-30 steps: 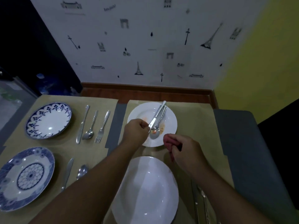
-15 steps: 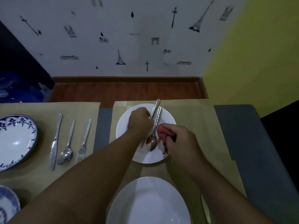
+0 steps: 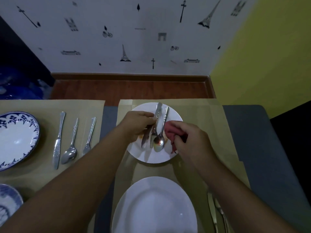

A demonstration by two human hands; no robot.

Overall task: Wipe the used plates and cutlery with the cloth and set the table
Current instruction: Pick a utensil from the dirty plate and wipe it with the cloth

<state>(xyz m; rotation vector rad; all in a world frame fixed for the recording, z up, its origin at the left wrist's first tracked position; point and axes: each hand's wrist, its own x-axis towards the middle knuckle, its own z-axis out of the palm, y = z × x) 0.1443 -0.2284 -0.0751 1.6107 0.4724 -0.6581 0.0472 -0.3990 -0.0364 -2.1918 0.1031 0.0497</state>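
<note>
A white used plate (image 3: pixel 175 117) with orange smears lies on the far tan placemat (image 3: pixel 202 118). My left hand (image 3: pixel 138 126) grips the knife (image 3: pixel 146 137) and the fork (image 3: pixel 157 113) over the plate's left half. A spoon (image 3: pixel 159 142) with an orange stain in its bowl lies on the plate just right of them. My right hand (image 3: pixel 190 140) is closed around a bunched red cloth (image 3: pixel 171 132) at the plate's right side, next to the spoon.
A clean white plate (image 3: pixel 154 207) sits near me, with cutlery (image 3: pixel 214 214) to its right. On the left mat lie a knife (image 3: pixel 58 142), spoon (image 3: pixel 70 148) and fork (image 3: pixel 89 137) beside a blue-patterned plate (image 3: pixel 16 140). Another blue plate (image 3: pixel 8 202) shows at lower left.
My view has shifted right and closer. My left hand lowered the knife and fork onto the plate. My right hand carried the red cloth up beside the spoon.
</note>
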